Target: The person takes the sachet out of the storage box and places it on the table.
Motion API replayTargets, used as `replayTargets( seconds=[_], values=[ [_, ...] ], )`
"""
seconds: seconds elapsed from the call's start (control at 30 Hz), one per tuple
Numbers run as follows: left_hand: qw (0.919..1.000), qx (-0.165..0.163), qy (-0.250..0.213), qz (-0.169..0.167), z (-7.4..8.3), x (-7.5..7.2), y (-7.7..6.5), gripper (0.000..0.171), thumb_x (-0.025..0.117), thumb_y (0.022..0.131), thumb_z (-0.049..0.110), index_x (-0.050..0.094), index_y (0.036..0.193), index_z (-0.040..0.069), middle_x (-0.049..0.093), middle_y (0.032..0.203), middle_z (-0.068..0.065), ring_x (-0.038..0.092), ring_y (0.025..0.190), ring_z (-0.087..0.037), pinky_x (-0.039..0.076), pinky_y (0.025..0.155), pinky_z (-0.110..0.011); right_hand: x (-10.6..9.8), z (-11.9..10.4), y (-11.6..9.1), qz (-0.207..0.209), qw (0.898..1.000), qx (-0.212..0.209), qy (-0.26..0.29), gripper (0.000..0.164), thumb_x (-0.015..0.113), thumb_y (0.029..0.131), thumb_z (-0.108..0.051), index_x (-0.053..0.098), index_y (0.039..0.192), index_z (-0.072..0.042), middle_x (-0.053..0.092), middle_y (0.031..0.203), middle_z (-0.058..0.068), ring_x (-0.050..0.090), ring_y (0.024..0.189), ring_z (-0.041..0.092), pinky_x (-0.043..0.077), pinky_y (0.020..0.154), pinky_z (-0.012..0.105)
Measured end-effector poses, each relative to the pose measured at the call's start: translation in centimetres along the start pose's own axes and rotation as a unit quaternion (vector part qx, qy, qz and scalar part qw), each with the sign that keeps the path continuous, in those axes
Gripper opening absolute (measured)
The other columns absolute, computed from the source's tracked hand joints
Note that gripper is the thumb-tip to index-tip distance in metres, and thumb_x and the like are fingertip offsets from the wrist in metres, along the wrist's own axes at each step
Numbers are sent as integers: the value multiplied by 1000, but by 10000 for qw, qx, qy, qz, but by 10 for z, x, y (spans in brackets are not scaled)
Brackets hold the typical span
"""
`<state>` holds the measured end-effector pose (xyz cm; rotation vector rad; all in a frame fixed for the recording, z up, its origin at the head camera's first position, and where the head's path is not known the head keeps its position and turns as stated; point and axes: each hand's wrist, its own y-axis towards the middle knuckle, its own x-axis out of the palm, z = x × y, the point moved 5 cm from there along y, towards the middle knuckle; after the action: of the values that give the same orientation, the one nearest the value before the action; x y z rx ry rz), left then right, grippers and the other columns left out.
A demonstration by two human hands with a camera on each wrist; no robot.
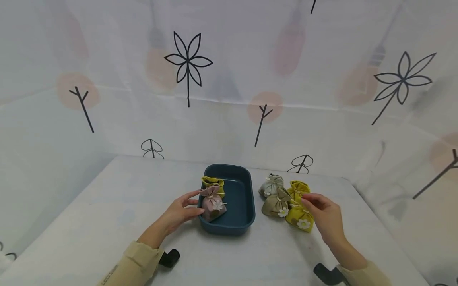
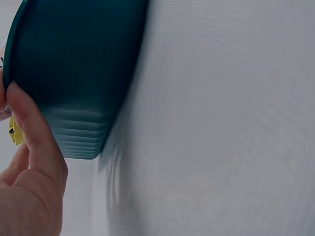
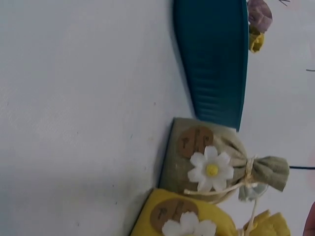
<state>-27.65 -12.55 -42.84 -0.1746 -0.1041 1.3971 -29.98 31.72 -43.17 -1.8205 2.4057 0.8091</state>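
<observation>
A small pink drawstring pouch (image 1: 213,206) with a white flower leans inside a dark blue tray (image 1: 244,194), in front of a yellow pouch (image 1: 219,182). My left hand (image 1: 179,211) is at the tray's left rim, thumb and fingers spread beside the pink pouch. In the left wrist view, a fingertip (image 2: 15,89) overlaps the rim. To the right of the tray, my right hand (image 1: 326,218) has thumb and index finger close together, overlapping the tops of two yellow pouches (image 1: 302,224). I cannot tell whether they pinch one. The right wrist view shows only a sliver of this hand.
Beside the yellow pouches lie an olive-beige pouch (image 3: 211,167) with a white flower and a grey pouch (image 1: 271,186) behind it. A white table (image 1: 143,190) carries everything. Behind it hangs a pale curtain (image 1: 229,127) printed with line-drawn plants.
</observation>
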Motion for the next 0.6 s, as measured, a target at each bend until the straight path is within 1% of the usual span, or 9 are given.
replayTargets(
  seconds=[0.03,0.1,0.17,0.2,0.27,0.33,0.4,0.53,0.6],
  values=[
    [10000,-11,-9,15,0,0,0,71,76,78,15,42,141,17,45,129,-18,54,105,-25,48,87,-40,2,-1,0,-11,10000,2,36,28,70,84,-27,68,106,-10,66,101,5,62,86,12,50,67,16],
    [10000,-21,-32,44,1,0,-1,71,76,78,14,43,140,17,46,129,-18,55,105,-25,48,87,-40,7,3,0,82,9999,29,-64,29,69,84,-31,68,106,-12,66,101,3,62,87,13,50,69,16],
    [10000,-21,-38,58,2,1,-1,70,76,78,14,43,140,17,46,129,-18,55,105,-25,49,86,-40,13,2,1,66,10000,-42,33,28,69,83,-30,68,105,-13,66,101,3,62,87,15,51,69,18],
    [10000,-23,-39,59,2,1,-2,70,76,78,13,43,140,17,46,129,-18,55,105,-25,49,86,-40,16,6,2,159,9998,-52,-133,29,70,82,-35,68,105,-16,66,101,1,62,87,14,51,68,18],
    [10000,-24,-42,35,2,1,-2,71,76,78,13,42,141,17,46,129,-18,55,105,-25,49,86,-40,20,3,2,130,9998,-120,-58,27,70,82,-36,68,103,-18,66,100,0,62,87,15,52,68,19],
    [10000,-28,-53,31,2,1,-2,71,76,78,14,42,141,17,45,129,-18,54,105,-25,49,86,-40,25,-7,-1,9,9998,-212,27,27,70,82,-34,69,103,-17,66,100,0,62,87,13,51,68,18],
    [10000,-18,-36,23,2,0,-2,72,76,78,15,42,141,17,45,129,-18,54,105,-26,48,87,-40,29,-28,-6,-89,9996,-239,86,27,70,83,-30,69,103,-11,66,100,2,62,86,12,51,68,18],
    [10000,-54,-37,-11,1,0,-1,74,77,77,17,41,141,18,45,130,-18,54,106,-26,48,88,-39,36,-85,-20,-280,9992,-212,182,28,70,85,-20,67,101,2,66,98,10,61,83,9,50,67,17],
    [10000,-54,-17,-8,1,0,-1,74,78,76,18,42,141,18,45,130,-18,54,106,-26,48,88,-40,39,-107,-25,-364,9992,-106,133,29,70,85,-18,66,101,5,66,99,12,61,82,7,50,68,18]
  ],
)
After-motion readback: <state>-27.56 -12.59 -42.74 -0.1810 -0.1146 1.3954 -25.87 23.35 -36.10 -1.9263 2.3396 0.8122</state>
